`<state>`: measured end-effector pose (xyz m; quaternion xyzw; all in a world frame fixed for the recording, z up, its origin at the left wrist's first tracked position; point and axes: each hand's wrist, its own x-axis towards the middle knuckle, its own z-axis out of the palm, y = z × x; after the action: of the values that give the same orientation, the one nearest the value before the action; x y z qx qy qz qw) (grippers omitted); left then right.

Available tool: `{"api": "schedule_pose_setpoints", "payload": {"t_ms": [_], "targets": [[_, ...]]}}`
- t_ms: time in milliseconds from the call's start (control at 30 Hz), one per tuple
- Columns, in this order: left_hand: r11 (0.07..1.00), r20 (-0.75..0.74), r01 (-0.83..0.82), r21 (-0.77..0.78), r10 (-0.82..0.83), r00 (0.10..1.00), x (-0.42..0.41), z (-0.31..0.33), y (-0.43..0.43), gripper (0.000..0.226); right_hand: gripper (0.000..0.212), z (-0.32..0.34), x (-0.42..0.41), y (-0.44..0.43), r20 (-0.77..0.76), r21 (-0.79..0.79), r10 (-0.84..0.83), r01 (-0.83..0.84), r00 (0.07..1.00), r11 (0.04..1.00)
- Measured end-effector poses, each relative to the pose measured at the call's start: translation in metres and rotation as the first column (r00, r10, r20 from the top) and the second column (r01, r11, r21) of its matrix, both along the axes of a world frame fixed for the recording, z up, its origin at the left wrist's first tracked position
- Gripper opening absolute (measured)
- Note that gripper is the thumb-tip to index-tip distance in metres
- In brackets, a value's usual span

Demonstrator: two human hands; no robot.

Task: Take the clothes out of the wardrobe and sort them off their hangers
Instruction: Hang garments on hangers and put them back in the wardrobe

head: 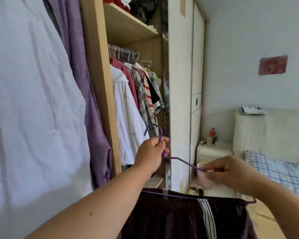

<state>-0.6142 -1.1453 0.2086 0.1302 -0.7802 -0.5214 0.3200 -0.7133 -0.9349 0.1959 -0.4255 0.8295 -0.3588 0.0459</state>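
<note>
My left hand (151,153) grips the neck of a purple wire hanger (181,160) just below its hook, in front of the open wardrobe (100,83). My right hand (231,171) pinches the hanger's right sloping arm. A dark maroon garment with white side stripes (179,216) hangs folded over the hanger's bottom bar. Inside the wardrobe, several shirts (138,100) hang from a rail, among them a white one, a dark red one and plaid ones.
A white cloth (29,109) and a purple cloth (86,100) hang at the left. A white wardrobe door (196,83) stands to the right, with a bedside table (212,150) holding bottles behind it. A bed with a blue checked pillow (281,171) lies at the right.
</note>
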Motion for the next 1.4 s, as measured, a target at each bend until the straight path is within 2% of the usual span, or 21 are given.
{"api": "schedule_pose_setpoints", "payload": {"t_ms": [200,500,833,967,1133,1333,1400], "targets": [[0.985,-0.153,-0.163,-0.061,0.152,0.977,-0.083,0.070,-0.058,0.028,0.029,0.068,-0.111,-0.073,-0.043,-0.113,0.115,-0.119,0.992,0.986],[0.936,-0.277,-0.351,-0.028,0.330,0.903,-0.173,0.134,-0.131,0.026,0.026,0.174,-0.222,-0.163,-0.195,-0.075,0.328,-0.348,0.924,0.935],[0.849,-0.480,-0.522,-0.081,0.426,0.767,-0.242,0.174,-0.208,0.030,0.020,0.200,-0.313,-0.267,-0.276,-0.192,0.490,-0.547,0.827,0.815],[0.805,-0.503,-0.583,-0.109,0.461,0.731,-0.250,0.192,-0.231,0.027,0.013,0.205,-0.332,-0.307,-0.234,-0.213,0.607,-0.649,0.760,0.730],[0.652,-0.502,-0.730,-0.207,0.570,0.651,-0.248,0.209,-0.246,0.026,0.008,0.214,-0.346,-0.353,-0.087,-0.205,0.777,-0.775,0.623,0.598],[0.373,-0.395,-0.888,-0.268,0.798,0.454,-0.233,0.227,-0.237,0.036,0.013,0.230,-0.344,-0.398,-0.212,-0.269,0.841,-0.857,0.498,0.440],[0.283,-0.365,-0.879,-0.385,0.828,0.426,-0.226,0.226,-0.227,0.023,0.012,0.237,-0.341,-0.411,-0.219,-0.315,0.841,-0.851,0.495,0.419]]}}
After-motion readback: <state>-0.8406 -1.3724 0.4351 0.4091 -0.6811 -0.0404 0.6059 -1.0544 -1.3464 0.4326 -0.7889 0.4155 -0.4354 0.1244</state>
